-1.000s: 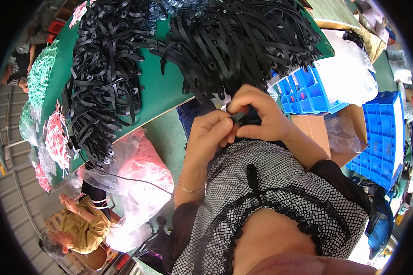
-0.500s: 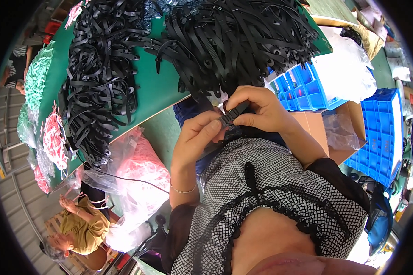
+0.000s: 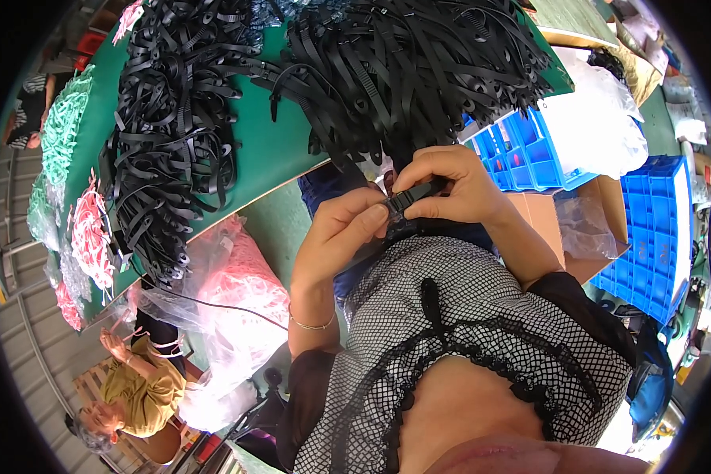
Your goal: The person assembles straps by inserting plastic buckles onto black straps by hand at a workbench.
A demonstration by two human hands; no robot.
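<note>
Where left hand [image 3: 341,229] pinches: black strap [image 3: 426,189]
Right hand [image 3: 460,188]: clamped on it
Strap: likely light, bendy; grip ridged part [image 3: 401,201]

A green tabletop [image 3: 272,146] carries two thick heaps of black plastic straps: the left heap [image 3: 174,150] trails down to the near edge, and the right heap [image 3: 419,71] hangs over it. Clear bluish plastic pieces [image 3: 304,9] lie at the back; mint-green straps [image 3: 67,130] and pink straps [image 3: 93,237] line the left side.
</note>
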